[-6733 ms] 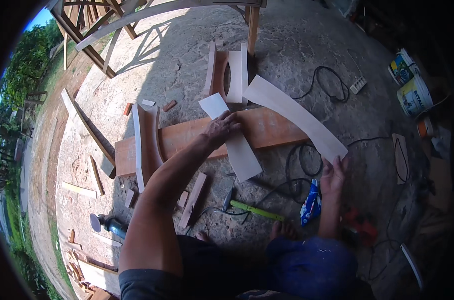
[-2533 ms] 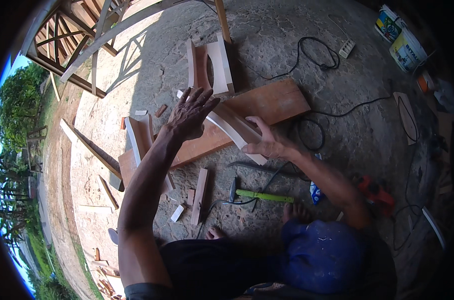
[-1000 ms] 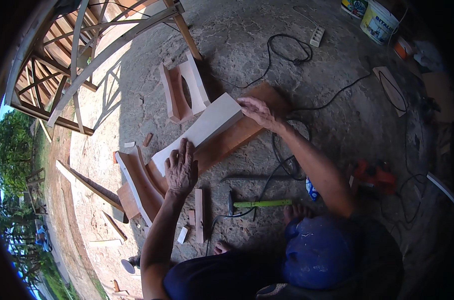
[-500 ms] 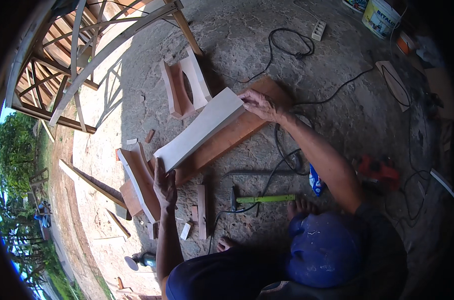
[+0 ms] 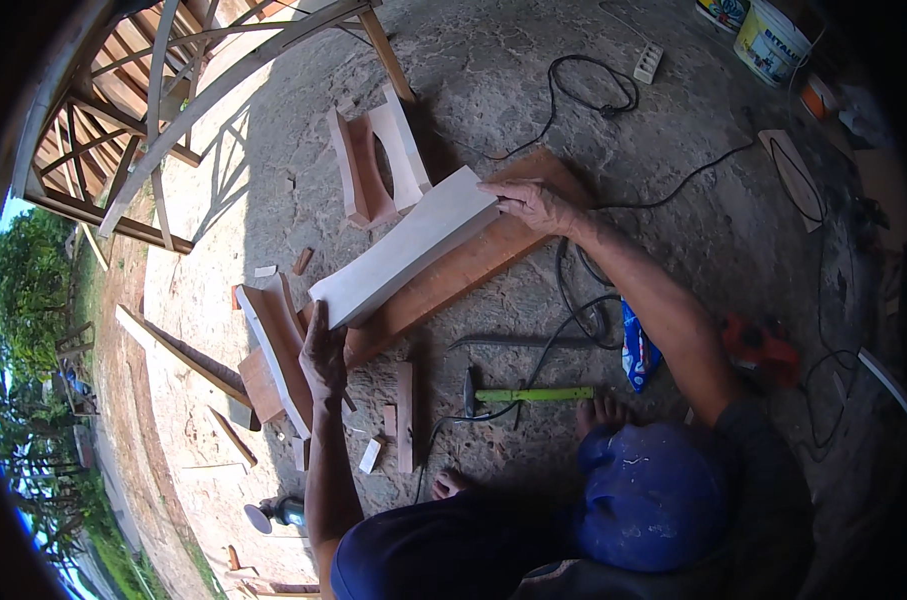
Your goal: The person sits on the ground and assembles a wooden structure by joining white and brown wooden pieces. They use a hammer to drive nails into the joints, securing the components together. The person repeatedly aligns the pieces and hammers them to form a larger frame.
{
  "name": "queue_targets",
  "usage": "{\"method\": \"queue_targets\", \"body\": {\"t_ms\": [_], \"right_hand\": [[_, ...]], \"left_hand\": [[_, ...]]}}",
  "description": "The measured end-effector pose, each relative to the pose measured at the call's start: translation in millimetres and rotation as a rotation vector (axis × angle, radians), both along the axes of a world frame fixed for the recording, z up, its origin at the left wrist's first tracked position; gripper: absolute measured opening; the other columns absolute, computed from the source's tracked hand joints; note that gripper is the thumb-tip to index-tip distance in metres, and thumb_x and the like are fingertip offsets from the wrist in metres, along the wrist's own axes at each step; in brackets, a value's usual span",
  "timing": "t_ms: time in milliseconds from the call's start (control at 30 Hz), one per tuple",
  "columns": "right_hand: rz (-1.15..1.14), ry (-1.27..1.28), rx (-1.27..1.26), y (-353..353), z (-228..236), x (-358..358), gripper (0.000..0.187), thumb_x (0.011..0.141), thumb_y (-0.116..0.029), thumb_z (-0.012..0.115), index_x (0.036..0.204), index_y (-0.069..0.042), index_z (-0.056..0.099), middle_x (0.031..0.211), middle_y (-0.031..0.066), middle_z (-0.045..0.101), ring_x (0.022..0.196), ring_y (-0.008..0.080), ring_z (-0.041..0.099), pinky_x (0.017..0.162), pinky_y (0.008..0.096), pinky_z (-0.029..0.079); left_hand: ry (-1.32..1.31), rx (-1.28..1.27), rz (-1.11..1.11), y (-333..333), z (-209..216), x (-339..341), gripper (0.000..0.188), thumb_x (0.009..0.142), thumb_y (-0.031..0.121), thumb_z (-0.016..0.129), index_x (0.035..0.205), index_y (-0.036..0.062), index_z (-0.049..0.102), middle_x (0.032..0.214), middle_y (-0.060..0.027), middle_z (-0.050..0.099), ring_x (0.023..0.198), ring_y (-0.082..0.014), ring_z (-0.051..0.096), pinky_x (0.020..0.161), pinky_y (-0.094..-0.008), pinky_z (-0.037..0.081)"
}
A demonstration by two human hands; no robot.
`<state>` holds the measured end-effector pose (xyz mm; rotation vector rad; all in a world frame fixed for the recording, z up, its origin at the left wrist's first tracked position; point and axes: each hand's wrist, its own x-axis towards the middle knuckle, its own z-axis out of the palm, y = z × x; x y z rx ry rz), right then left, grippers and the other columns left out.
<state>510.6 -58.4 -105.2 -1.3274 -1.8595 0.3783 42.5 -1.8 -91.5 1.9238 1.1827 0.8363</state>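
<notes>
A long pale wooden piece (image 5: 403, 240) with curved edges is held at a slant above a reddish-brown wooden beam (image 5: 463, 282). My left hand (image 5: 323, 358) grips its lower left end, fingers and thumb closed around the corner. At the far upper end, my right hand (image 5: 535, 205) pinches the edge between thumb and fingers. Beside my left hand stands a wooden frame with curved sides (image 5: 278, 350). A similar curved frame (image 5: 403, 150) lies beyond the pale piece. The beam's left end is partly hidden by my left hand and the pale piece.
A hammer with a green handle (image 5: 533, 395) lies near my feet, beside a blue packet (image 5: 637, 348). Black cables (image 5: 563, 325) loop over the rough floor. An angle grinder (image 5: 273, 515) sits lower left. A wooden trestle (image 5: 103, 215) stands upper left.
The view has shifted slightly. My right forearm has moved a little, showing more of the blue packet. Both hands keep hold of the pale wooden piece.
</notes>
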Motion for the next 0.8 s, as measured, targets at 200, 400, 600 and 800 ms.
{"method": "queue_targets", "body": {"t_ms": [200, 400, 600, 800], "right_hand": [[-0.047, -0.003, -0.105, 4, 6, -5, 0.044, 0.098, -0.008, 0.062, 0.141, -0.015, 0.058, 0.131, 0.0173, 0.067, 0.118, 0.0341, 0.066, 0.098, 0.0402, 0.056], [-0.063, -0.001, -0.124, 9, 7, -2, 0.045, 0.096, -0.005, 0.064, 0.14, -0.014, 0.059, 0.131, 0.0173, 0.066, 0.119, 0.033, 0.066, 0.099, 0.0396, 0.056], [-0.062, -0.009, -0.118, 7, 2, -2, 0.048, 0.097, -0.007, 0.062, 0.143, -0.017, 0.056, 0.127, 0.021, 0.067, 0.115, 0.0365, 0.067, 0.095, 0.0421, 0.057], [-0.115, 0.017, 0.006, -2, 3, -10, 0.047, 0.095, -0.002, 0.061, 0.141, -0.014, 0.059, 0.117, 0.0189, 0.07, 0.109, 0.0352, 0.069, 0.094, 0.0415, 0.057]], "left_hand": [[0.013, 0.0, 0.043, 0, 2, 0, 0.058, 0.097, 0.002, 0.064, 0.151, -0.0028, 0.043, 0.153, -0.0157, 0.05, 0.137, -0.0193, 0.05, 0.113, -0.0325, 0.041], [0.094, 0.037, 0.051, -5, 7, 7, 0.056, 0.098, 0.003, 0.064, 0.15, -0.003, 0.044, 0.15, -0.0155, 0.053, 0.133, -0.0192, 0.054, 0.108, -0.0311, 0.044], [0.021, 0.003, 0.053, 3, -5, 0, 0.057, 0.098, 0.004, 0.065, 0.15, -0.0033, 0.044, 0.152, -0.0162, 0.051, 0.133, -0.0189, 0.054, 0.108, -0.0296, 0.044], [-0.426, -0.189, 0.179, -11, -7, 11, 0.047, 0.101, 0.017, 0.066, 0.142, -0.0049, 0.054, 0.108, -0.0111, 0.073, 0.093, -0.0143, 0.067, 0.081, -0.0282, 0.054]]}}
